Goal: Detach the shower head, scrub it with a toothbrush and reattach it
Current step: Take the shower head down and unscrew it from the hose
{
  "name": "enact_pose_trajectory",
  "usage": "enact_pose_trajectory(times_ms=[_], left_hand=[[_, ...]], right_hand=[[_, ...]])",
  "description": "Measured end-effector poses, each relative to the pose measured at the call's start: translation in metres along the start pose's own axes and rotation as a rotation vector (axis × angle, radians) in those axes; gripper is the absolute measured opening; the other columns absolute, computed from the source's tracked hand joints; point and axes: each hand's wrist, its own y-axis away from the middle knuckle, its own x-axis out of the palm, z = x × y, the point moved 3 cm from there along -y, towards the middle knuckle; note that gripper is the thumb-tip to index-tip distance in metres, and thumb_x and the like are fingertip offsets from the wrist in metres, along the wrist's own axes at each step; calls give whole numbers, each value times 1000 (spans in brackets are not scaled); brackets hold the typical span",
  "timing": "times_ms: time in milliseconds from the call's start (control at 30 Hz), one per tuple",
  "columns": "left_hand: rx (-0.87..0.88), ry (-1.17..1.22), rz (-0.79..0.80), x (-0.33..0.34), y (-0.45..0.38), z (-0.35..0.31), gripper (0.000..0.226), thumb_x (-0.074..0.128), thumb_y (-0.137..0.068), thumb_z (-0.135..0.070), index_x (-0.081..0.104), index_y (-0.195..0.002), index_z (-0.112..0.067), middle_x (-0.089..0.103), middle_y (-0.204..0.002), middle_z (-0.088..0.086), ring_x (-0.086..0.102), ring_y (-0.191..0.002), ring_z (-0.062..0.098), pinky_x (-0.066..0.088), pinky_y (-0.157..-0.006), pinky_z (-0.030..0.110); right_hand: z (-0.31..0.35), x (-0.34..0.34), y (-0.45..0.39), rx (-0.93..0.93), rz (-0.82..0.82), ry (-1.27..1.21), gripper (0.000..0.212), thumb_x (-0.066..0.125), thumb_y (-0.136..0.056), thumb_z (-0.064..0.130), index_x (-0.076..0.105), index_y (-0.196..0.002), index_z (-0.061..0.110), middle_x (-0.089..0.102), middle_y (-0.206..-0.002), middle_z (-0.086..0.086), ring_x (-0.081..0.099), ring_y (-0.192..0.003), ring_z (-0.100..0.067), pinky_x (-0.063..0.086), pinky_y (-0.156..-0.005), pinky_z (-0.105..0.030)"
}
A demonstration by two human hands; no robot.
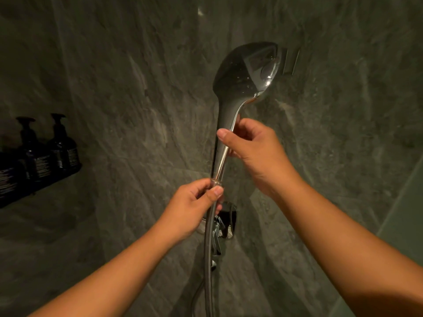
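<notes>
A chrome hand shower head (245, 72) stands upright in front of the stone wall, its shiny back toward me with water drops on it. My right hand (254, 149) grips its handle at mid-length, thumb across the front. Below, my left hand (194, 207) pinches the nut (217, 182) where the handle meets the grey hose (208, 259). The hose hangs straight down from there. No toothbrush is in view.
A chrome wall bracket (290, 60) sits just right of the shower head. A chrome mixer valve (226, 223) is on the wall behind my left hand. Dark pump bottles (61, 145) stand on a black shelf (13, 197) at the left. Green-grey stone walls surround everything.
</notes>
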Motion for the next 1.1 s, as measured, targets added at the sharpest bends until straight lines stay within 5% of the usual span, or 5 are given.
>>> enact_pose_trajectory(times_ms=[300,467,667,933,1100], left_hand=[[-46,130,54,6,5,4,15,58,-87,-19,64,-88,-4,63,-71,1,61,-64,14,54,-65,25],[-57,177,86,5,5,-1,24,58,-83,-23,65,-94,-2,64,-76,5,63,-66,15,55,-66,25],[-66,157,113,3,8,-1,22,57,-85,-22,66,-96,-4,66,-76,2,64,-67,14,54,-67,24],[-34,52,60,4,7,6,23,57,-92,-18,61,-89,5,63,-73,0,63,-65,12,52,-67,25],[-42,73,65,6,11,4,14,53,-94,-6,63,-85,-5,61,-74,4,61,-65,10,51,-65,20]], right_hand=[[-6,-2,1,111,162,-318,11,58,-89,1,60,-86,12,57,-83,-17,51,-89,-40,45,-67,-41],[1,-7,-4,114,207,-291,9,64,-83,7,61,-92,9,65,-79,-6,59,-80,-28,49,-69,-36],[0,-10,0,155,316,-346,10,57,-86,12,55,-89,3,59,-87,-19,65,-84,-32,51,-71,-37],[7,-2,0,14,29,121,35,77,-80,22,61,-95,-6,58,-74,-14,52,-64,-22,43,-56,-28],[9,-3,3,120,174,-29,7,66,-87,9,67,-94,10,63,-78,-7,62,-73,-22,55,-79,-43]])
